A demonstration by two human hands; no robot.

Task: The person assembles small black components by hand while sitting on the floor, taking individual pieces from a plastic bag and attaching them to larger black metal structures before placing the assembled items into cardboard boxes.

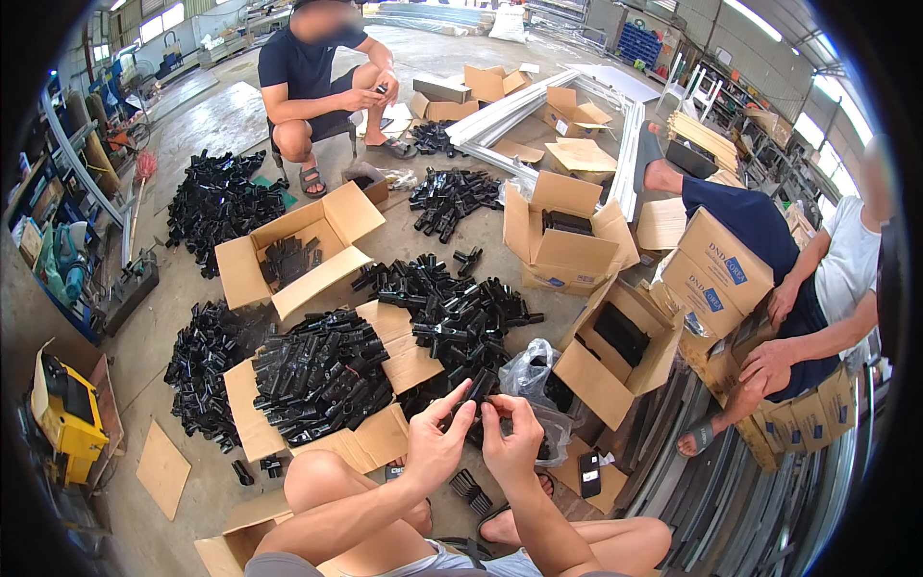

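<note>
Workshop floor below, left hand (437, 444) and right hand (511, 438) pinch a half-hidden black part (478, 392).

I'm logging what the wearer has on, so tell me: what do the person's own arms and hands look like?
Both forearms come in bare from the lower edge: no sleeves, gloves, watch or rings show. The left hand and right hand are uncovered, fingers slim. Only light grey shorts fabric appears, low by the knees.

A grey concrete floor (207, 115) runs back to daylit windows (162, 21); shelving (733, 96) stands far right of them.
</note>
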